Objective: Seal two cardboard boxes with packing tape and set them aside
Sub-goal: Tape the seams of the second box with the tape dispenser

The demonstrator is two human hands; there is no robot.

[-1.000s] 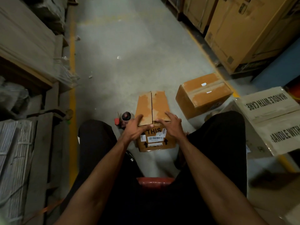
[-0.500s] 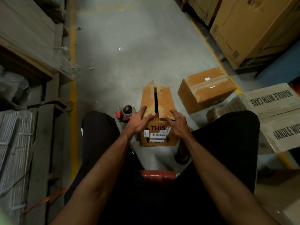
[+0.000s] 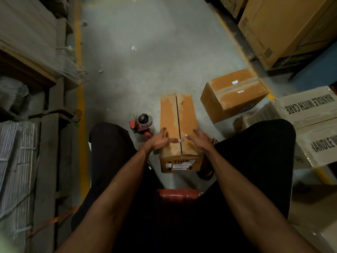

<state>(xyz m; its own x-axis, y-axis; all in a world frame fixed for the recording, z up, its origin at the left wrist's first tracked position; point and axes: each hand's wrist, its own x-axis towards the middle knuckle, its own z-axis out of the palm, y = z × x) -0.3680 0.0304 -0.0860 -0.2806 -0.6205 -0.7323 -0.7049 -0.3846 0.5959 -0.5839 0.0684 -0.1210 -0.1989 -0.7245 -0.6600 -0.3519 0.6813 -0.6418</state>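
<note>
The floor [image 3: 164,52] runs between a pallet stack [image 3: 27,70] on the left and big cartons [image 3: 284,30] on the right. A second box [image 3: 233,94] sits well apart to the right of the box in hand, its flaps down; whether it carries fresh tape I cannot tell.

The box [image 3: 179,128] stands on the floor between the person's knees, both top flaps folded flat and meeting at a dark centre seam. The step in hand looks like holding the flaps shut ahead of taping. To do it well, press both flaps level so the seam stays tight, keep one hand pinning them near the close end, and free the other for the dispenser [image 3: 143,125], which lies on the floor just left of the box, near the left hand.

The left hand [image 3: 158,141] lies over the box's left edge, fingers straight and fairly close, tips touching the left flap by the seam. The right hand [image 3: 198,140] rests on the right flap, fingers spread and relaxed, holding nothing. The seam runs between the two sets of fingertips.
</note>
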